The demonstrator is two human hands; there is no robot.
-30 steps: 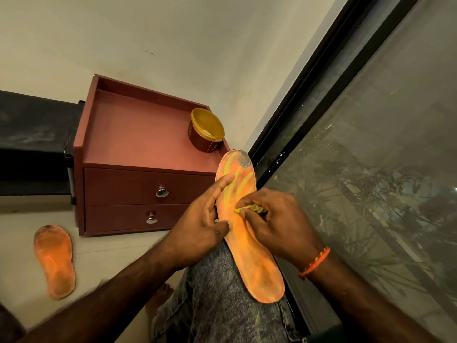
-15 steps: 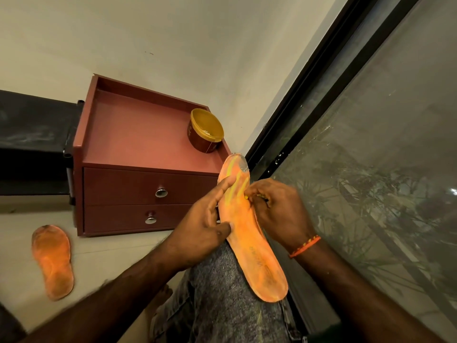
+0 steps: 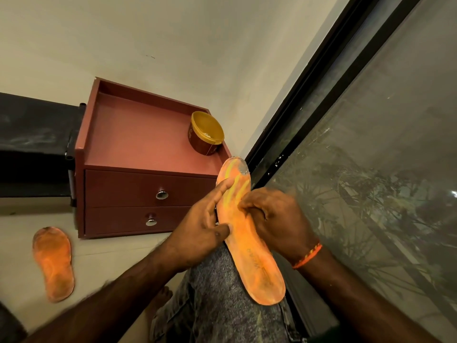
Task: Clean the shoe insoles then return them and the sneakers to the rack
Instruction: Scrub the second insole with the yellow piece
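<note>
The long orange foam insole [image 3: 247,233] lies along the person's grey-denim knee [image 3: 217,293], heel end toward the body and toe end pointing away toward the dark red two-drawer cabinet [image 3: 138,174]. The left hand [image 3: 197,233] steadies its left edge, forefinger straight up the side and thumb pressed on the face. The right hand [image 3: 274,219] sits on the right edge, fingers curled tight; whatever it pinches is hidden now, perhaps the small yellowish scrubber visible a second ago. Since then that hand has slid from mid-sole toward the toe. A second orange insole [image 3: 53,263] lies on the floor, well apart.
</note>
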